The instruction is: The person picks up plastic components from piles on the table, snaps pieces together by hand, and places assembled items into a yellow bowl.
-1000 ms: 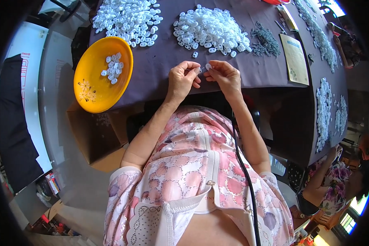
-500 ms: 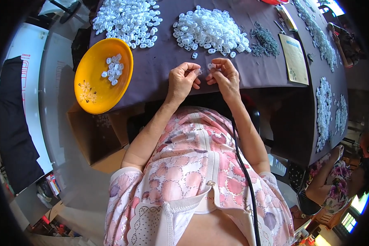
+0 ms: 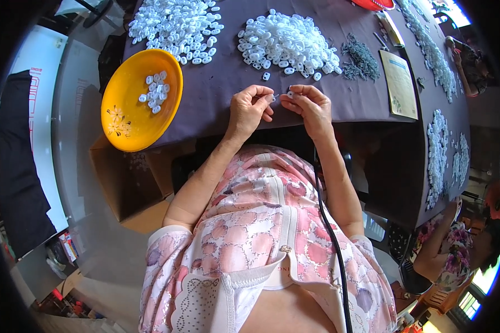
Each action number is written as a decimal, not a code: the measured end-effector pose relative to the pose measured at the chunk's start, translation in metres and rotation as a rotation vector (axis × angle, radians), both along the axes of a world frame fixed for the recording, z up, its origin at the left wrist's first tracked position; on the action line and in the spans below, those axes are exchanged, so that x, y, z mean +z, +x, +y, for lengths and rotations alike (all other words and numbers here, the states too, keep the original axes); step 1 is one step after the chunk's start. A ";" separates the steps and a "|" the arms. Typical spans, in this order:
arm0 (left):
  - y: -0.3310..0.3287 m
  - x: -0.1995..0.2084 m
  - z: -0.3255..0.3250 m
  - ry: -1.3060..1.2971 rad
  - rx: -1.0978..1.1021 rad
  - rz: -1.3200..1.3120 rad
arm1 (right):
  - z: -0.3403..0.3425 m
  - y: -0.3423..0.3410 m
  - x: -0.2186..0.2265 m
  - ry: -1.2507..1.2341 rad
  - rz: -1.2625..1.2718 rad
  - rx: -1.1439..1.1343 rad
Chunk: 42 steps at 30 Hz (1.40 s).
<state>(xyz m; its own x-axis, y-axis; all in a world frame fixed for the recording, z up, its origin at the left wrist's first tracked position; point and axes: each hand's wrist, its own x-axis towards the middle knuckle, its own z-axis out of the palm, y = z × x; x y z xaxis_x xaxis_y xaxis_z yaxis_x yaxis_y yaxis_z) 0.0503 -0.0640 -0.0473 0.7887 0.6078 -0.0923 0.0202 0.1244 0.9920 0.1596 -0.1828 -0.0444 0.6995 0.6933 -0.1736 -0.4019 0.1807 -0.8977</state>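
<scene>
Both my hands are raised over the near edge of the table, fingertips facing each other with a small gap between. My right hand (image 3: 315, 111) pinches a small white plastic piece with holes (image 3: 290, 95) between thumb and index finger. Opposite it, my left hand (image 3: 248, 111) is closed in a pinch on a tiny pale part (image 3: 273, 98), too small to name. Just beyond my hands lies a large heap of white two-holed plastic pieces (image 3: 289, 44), with a few loose ones at its near side. A heap of tiny grey parts (image 3: 361, 58) sits to its right.
A yellow bowl (image 3: 115, 91) with several white pieces stands at the table's left edge, over a cardboard box (image 3: 114, 172). Another white heap (image 3: 172, 25) is behind it. A beige printed packet (image 3: 399, 83) lies at right. A person (image 3: 450, 250) sits by more piles (image 3: 437, 155).
My right hand has turned slightly and shifted a little right; the white piece it holds now shows more clearly. My left hand stays nearly in place, still pinching.
</scene>
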 end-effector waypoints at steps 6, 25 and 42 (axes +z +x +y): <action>0.000 -0.001 0.001 -0.007 -0.001 -0.005 | -0.003 -0.002 0.010 -0.174 -0.112 0.042; 0.000 0.004 0.000 0.046 -0.037 0.029 | 0.006 -0.012 0.000 -0.183 -0.318 0.001; 0.000 0.004 -0.001 0.026 -0.035 0.052 | 0.008 -0.013 0.001 -0.217 -0.319 0.007</action>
